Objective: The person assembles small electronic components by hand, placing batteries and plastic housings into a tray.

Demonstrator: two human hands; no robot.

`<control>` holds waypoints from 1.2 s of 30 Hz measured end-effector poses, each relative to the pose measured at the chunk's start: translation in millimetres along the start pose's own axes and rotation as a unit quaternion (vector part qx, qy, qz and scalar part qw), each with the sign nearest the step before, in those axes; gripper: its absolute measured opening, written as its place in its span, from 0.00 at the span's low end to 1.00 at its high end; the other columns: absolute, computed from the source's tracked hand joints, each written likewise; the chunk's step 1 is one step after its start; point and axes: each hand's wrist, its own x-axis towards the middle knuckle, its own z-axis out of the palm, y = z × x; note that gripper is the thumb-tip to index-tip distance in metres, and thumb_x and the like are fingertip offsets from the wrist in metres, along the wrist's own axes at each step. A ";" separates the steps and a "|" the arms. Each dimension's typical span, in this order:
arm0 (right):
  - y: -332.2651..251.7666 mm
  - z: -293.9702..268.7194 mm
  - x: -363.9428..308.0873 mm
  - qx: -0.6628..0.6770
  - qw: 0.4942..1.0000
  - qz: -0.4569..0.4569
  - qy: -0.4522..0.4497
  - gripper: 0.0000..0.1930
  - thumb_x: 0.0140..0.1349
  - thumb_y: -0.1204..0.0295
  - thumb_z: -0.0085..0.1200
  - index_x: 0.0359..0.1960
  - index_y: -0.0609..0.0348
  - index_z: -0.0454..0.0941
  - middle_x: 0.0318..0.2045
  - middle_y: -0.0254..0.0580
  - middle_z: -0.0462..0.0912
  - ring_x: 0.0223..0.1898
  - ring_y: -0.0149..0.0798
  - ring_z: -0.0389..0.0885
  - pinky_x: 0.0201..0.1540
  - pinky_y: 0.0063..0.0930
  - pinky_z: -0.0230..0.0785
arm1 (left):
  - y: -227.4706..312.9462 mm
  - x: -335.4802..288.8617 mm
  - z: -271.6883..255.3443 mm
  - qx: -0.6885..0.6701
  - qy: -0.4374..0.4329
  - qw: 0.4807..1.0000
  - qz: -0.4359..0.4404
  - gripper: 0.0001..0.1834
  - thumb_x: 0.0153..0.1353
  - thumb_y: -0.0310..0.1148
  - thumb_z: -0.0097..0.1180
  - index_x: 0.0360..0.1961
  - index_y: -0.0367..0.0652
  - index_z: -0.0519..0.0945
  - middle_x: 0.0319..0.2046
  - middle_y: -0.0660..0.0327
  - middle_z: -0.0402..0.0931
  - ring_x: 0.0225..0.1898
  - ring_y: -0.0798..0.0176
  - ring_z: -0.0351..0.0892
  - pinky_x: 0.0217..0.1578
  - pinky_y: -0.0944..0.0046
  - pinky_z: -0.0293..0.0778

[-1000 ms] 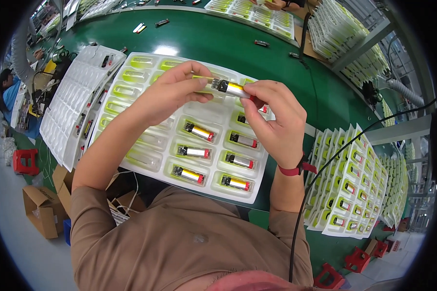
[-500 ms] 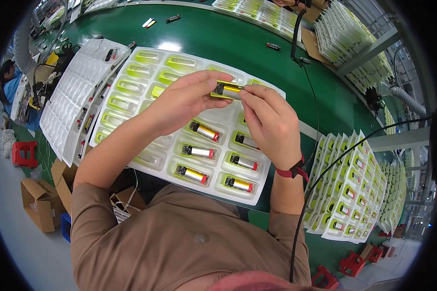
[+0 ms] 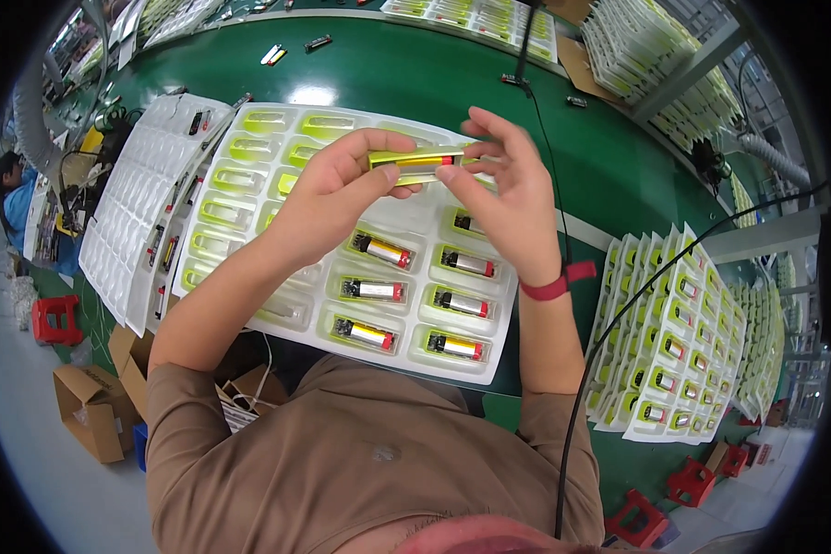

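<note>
Hands raised toward frame top since earlier | left hand point(image 3: 328, 189) and right hand point(image 3: 508, 198) pinch yellow-green stick point(image 3: 422, 164), red band, possibly glossy

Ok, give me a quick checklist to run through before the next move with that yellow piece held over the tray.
1. Hold on the yellow piece: left hand grips it from the left, right hand pinches its right end. Ok.
2. Piece clear of the tray: held above the white tray, not touching it. Ok.
3. Free pockets: many pockets at the tray's left and far side show no part. Ok.
4. Filled pockets: the parts in the near rows lie flat in their pockets. Ok.
5. The piece's underside and end: hidden by fingers. Cannot tell.
6. Black cable at the right: runs beside the tray, not across it. Ok.
</note>
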 end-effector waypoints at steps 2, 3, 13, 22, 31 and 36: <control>13.1 -13.9 2.4 0.203 0.962 0.159 -0.091 0.19 0.64 0.73 0.67 0.56 0.64 0.81 0.40 0.36 0.85 0.40 0.28 0.81 0.44 0.25 0.76 | 2.1 3.7 6.7 0.009 -0.007 1.000 0.026 0.19 0.73 0.25 0.52 0.64 0.35 0.73 0.51 0.59 0.80 0.50 0.68 0.81 0.54 0.67 0.76; 13.7 -12.4 2.2 0.206 0.963 0.152 -0.083 0.19 0.64 0.73 0.67 0.56 0.64 0.81 0.40 0.36 0.85 0.40 0.28 0.81 0.44 0.25 0.76 | 4.9 3.9 5.5 0.017 -0.015 0.999 0.028 0.19 0.73 0.25 0.52 0.64 0.35 0.73 0.51 0.59 0.80 0.50 0.68 0.81 0.54 0.67 0.76; -6.9 -4.9 -10.1 -0.273 0.929 -0.217 -0.123 0.22 0.56 0.77 0.63 0.54 0.62 0.80 0.36 0.44 0.81 0.38 0.47 0.82 0.42 0.38 0.77 | 17.2 -12.5 -4.8 0.634 -0.039 0.749 0.190 0.18 0.61 0.21 0.55 0.53 0.36 0.77 0.46 0.46 0.82 0.45 0.43 0.83 0.44 0.53 0.80; -4.7 -6.2 -7.0 -0.290 0.909 -0.281 -0.101 0.21 0.51 0.78 0.64 0.50 0.62 0.82 0.31 0.40 0.80 0.33 0.44 0.81 0.38 0.39 0.77 | 21.9 -9.3 -11.4 0.686 -0.064 0.670 0.278 0.21 0.58 0.21 0.56 0.54 0.36 0.77 0.46 0.49 0.81 0.46 0.50 0.84 0.46 0.55 0.80; -18.6 -1.3 -13.5 0.008 0.991 -0.131 0.020 0.15 0.62 0.80 0.56 0.51 0.63 0.79 0.39 0.46 0.82 0.35 0.43 0.83 0.39 0.32 0.77 | 23.6 8.3 12.0 -0.039 -0.060 0.992 0.105 0.18 0.77 0.30 0.46 0.65 0.40 0.68 0.62 0.51 0.76 0.60 0.63 0.76 0.60 0.59 0.70; -13.7 3.3 -20.3 0.015 0.991 -0.122 0.051 0.14 0.62 0.80 0.58 0.50 0.64 0.80 0.38 0.45 0.83 0.34 0.38 0.82 0.37 0.29 0.76 | 8.1 14.3 39.1 -0.078 -0.069 0.978 0.178 0.15 0.78 0.31 0.44 0.63 0.44 0.67 0.62 0.53 0.74 0.58 0.64 0.74 0.59 0.62 0.69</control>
